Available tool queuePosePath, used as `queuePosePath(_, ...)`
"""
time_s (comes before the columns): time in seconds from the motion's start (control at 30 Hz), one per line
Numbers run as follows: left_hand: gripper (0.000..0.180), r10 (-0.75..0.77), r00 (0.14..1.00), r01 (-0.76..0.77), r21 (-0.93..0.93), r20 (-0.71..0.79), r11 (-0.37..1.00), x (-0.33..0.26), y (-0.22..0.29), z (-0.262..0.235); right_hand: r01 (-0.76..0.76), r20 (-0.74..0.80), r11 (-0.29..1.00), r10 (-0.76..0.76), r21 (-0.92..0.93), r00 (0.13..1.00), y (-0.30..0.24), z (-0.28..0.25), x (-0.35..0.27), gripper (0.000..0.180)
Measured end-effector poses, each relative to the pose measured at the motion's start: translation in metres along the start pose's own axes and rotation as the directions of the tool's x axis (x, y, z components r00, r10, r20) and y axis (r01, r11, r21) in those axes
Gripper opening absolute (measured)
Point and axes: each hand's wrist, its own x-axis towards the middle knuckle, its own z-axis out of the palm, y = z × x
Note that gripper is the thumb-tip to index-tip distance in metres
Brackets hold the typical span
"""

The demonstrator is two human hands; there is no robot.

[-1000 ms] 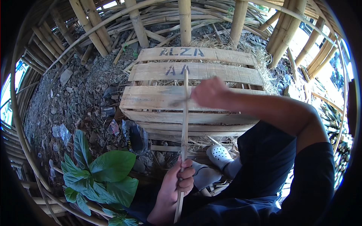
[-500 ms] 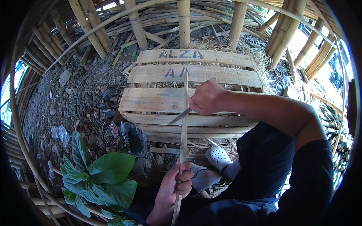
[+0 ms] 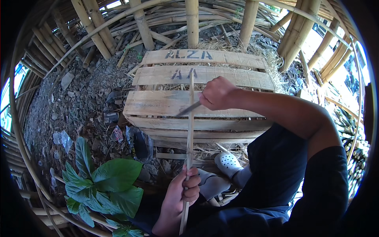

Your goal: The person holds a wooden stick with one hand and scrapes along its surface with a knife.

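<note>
Mid-frame, right hand [image 3: 216,94] grips knife [image 3: 188,109] against strip [image 3: 190,130]; left hand [image 3: 182,189] fists it. Shaving underway; next stroke likely needs steady pressure.

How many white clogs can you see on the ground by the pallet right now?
2: one white clog just below the wooden pallet, another beside the left hand, partly hidden by it.

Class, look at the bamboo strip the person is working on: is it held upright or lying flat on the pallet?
Upright. The left hand grips the strip low, it rises past the pallet, and the right hand's knife meets it.
</note>
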Motion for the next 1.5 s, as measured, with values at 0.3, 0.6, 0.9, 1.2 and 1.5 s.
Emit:
queuePosePath(0.3, 0.029, 0.027, 0.995, -0.015, 0.117, -0.096, 0.993, -0.001, 0.001, 0.004, 0.099, -0.002, 0.995, -0.099, 0.001, 0.995, 0.0, -0.003, 0.002, 0.047)
queuePosePath(0.6, 0.029, -0.025, 0.999, 0.029, 0.072, -0.047, 0.997, -0.003, -0.001, 0.003, -0.026, 0.034, 0.999, 0.027, -0.047, 0.999, 0.008, 0.001, 0.003, 0.047)
queuePosePath(0.9, 0.031, -0.042, 0.997, 0.047, 0.093, -0.059, 0.995, -0.007, -0.008, 0.009, -0.355, 0.105, 0.906, 0.386, -0.229, 0.917, 0.056, -0.004, 0.006, 0.04)
queuePosePath(1.2, 0.032, 0.068, 0.996, -0.062, 0.111, -0.051, 0.992, -0.015, 0.003, 0.01, -0.449, -0.15, 0.892, 0.437, -0.058, 0.887, 0.033, -0.016, 0.003, 0.041)
queuePosePath(1.5, 0.03, 0.052, 0.982, -0.027, 0.14, -0.18, 0.99, -0.005, -0.002, 0.011, -0.233, 0.054, 0.964, 0.228, 0.13, 0.972, -0.01, -0.007, 0.005, 0.05)
